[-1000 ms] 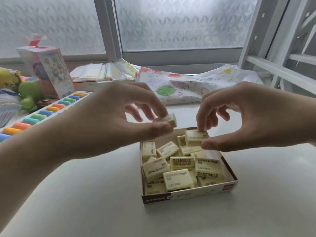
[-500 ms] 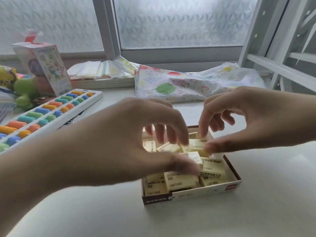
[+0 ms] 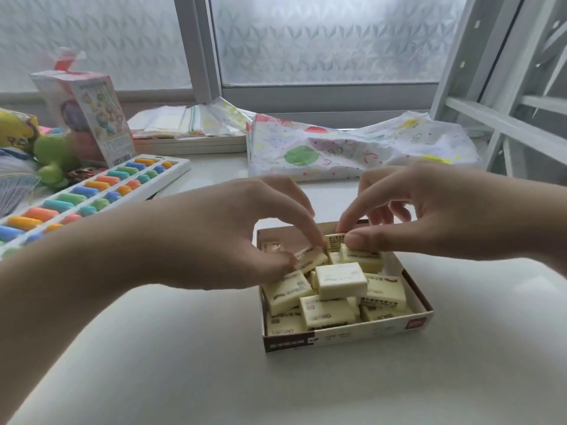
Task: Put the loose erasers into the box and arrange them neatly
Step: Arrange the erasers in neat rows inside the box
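Note:
A shallow cardboard box [image 3: 346, 337] sits on the white table, holding several cream erasers in a loose heap; one eraser [image 3: 340, 280] lies on top of the others. My left hand [image 3: 221, 234] reaches over the box's far left part, thumb and fingers pinched on an eraser [image 3: 310, 259] lying tilted in the box. My right hand [image 3: 445, 216] is over the far right part, thumb and forefinger closed on another eraser [image 3: 336, 240] at the back. The box's far left corner shows bare brown floor.
A white tray of coloured chalk sticks [image 3: 92, 194] lies at the left, with a patterned carton [image 3: 89, 118] and green toy [image 3: 52, 157] behind. A spotted bag [image 3: 352, 148] and stacked papers [image 3: 190, 130] lie below the window. A white rack frame [image 3: 506, 111] stands at right.
My left hand carried an eraser down from above the box and let it go on the heap; it now pinches another at the back left. My right hand stayed over the back, holding its eraser.

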Available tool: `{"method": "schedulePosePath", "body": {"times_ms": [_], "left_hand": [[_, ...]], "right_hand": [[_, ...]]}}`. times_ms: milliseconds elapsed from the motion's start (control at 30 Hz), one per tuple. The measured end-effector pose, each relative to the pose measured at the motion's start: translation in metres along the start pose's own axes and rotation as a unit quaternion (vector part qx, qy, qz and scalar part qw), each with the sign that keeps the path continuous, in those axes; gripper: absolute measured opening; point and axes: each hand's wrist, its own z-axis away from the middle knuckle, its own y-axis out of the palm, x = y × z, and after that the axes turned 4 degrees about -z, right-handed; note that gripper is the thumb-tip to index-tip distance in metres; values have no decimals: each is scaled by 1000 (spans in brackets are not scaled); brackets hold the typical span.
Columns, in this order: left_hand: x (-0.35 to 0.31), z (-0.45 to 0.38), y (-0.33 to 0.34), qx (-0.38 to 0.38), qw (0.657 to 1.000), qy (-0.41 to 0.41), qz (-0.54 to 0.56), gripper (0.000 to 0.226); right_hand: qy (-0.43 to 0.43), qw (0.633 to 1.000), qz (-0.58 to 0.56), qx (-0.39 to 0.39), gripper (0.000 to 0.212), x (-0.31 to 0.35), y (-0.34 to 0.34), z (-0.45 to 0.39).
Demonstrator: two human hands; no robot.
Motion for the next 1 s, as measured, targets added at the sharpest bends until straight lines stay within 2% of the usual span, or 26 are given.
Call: {"method": "schedulePosePath", "body": {"times_ms": [133, 267, 467, 667, 767, 833, 900, 1000], "left_hand": [[11, 1, 4, -18, 1000, 3, 8, 46], [16, -2, 0, -15, 999, 33, -28, 32], [17, -1, 0, -56, 993, 67, -82, 35], [14, 0, -1, -2, 998, 61, -22, 29], [18, 4, -15, -39, 997, 50, 40, 20], [20, 6, -22, -45, 998, 40, 35, 19], [21, 9, -23, -22, 999, 25, 5, 17], [19, 10, -20, 10, 1000, 6, -20, 19]], "right_hand": [[4, 1000, 12, 10, 43, 3, 0, 1], [17, 1000, 11, 1, 49, 3, -1, 2], [10, 1000, 23, -6, 46, 1, 0, 3], [-7, 1000, 16, -15, 40, 0, 1, 2], [-44, 997, -3, -67, 33, 2, 0, 1], [-66, 993, -30, -96, 30, 6, 1, -1], [-74, 993, -40, -82, 28, 14, 4, -4], [-56, 998, -16, -16, 27, 30, 7, -12]]}}
